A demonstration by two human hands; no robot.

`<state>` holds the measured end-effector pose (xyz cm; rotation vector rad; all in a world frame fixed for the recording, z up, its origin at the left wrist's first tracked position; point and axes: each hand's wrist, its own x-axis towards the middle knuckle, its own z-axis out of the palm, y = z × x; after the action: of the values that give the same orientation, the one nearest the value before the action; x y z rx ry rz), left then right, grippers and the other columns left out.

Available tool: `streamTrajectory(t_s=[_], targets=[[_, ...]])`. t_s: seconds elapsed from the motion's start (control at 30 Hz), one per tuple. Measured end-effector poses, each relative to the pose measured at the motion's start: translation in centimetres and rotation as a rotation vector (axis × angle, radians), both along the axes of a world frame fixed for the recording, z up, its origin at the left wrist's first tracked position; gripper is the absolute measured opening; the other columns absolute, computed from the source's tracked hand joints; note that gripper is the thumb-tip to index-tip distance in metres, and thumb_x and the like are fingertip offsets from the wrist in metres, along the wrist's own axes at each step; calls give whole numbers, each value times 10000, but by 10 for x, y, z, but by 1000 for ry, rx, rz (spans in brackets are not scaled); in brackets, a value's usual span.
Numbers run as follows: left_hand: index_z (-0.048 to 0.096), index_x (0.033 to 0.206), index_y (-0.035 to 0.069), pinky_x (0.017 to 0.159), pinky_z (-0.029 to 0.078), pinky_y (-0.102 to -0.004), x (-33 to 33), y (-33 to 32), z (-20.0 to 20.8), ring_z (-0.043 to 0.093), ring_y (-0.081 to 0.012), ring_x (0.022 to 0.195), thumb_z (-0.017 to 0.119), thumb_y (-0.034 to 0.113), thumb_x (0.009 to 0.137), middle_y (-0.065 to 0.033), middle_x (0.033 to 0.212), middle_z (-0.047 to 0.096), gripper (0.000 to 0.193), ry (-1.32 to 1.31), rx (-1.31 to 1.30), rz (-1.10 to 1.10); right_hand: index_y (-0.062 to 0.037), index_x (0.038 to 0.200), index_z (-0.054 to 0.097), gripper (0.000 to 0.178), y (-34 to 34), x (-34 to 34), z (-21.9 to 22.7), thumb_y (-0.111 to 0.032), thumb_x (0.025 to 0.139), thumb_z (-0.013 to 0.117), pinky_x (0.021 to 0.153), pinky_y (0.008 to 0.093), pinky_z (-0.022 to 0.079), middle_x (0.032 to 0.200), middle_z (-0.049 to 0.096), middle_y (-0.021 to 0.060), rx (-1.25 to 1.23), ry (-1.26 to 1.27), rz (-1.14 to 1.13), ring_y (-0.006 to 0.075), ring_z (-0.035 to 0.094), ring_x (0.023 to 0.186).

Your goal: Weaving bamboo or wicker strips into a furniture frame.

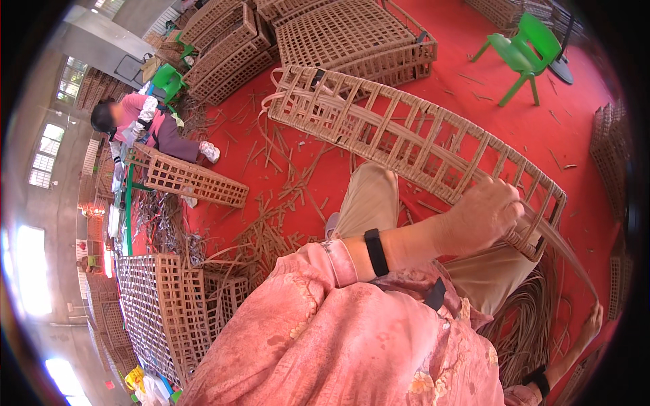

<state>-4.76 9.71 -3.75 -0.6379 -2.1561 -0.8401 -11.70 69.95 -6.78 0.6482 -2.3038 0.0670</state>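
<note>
A long, narrow woven rattan basket [399, 142] with an open lattice side lies slantwise across my knees. A bundle of flat brown strips [393, 124] runs lengthwise through its lattice. Near the basket's right end, my left hand [482, 213] is closed over the strips, its fingertips bent down and partly hidden. From there the strips stretch out past the basket's end to my right hand [593, 321], far to the right and low. Its fingers are pinched around the strip's end. Both wrists wear black bands.
A coil of long strips [525, 328] lies below the basket. Offcuts [271, 250] litter the red floor. Finished woven baskets [352, 40] are stacked at the back, others [162, 311] at left. A green chair [525, 51] stands back right. Another person [152, 125] works on a basket at left.
</note>
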Motion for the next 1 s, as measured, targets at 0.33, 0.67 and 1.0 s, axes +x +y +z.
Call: streamTrajectory(t_s=[0.33, 0.67, 1.0], targets=[[613, 1024, 97, 837, 442, -412, 10, -50, 5, 574, -277, 929, 724, 125, 819, -71, 1018, 583, 235, 63, -10, 181, -138, 942, 689, 311, 13, -20, -57, -399, 1041, 552, 437, 232, 224, 590, 366, -89, -791, -535, -444, 10, 306, 490], [666, 1090, 98, 940, 423, -534, 52, -368, 14, 631, -332, 1038, 616, 344, 958, -92, 1081, 709, 283, -378, -57, 1266, -129, 993, 707, 307, 9, -18, -91, -401, 1032, 569, 423, 228, 232, 584, 370, -86, -918, -622, -448, 17, 318, 474], [663, 1135, 47, 727, 466, -188, 76, -421, 9, 598, -41, 761, 761, 105, 858, 34, 897, 674, 300, -625, 869, 388, -143, 960, 692, 285, 18, -18, -85, -414, 1004, 615, 397, 193, 301, 586, 430, -83, -1005, -701, -464, 15, 381, 454]])
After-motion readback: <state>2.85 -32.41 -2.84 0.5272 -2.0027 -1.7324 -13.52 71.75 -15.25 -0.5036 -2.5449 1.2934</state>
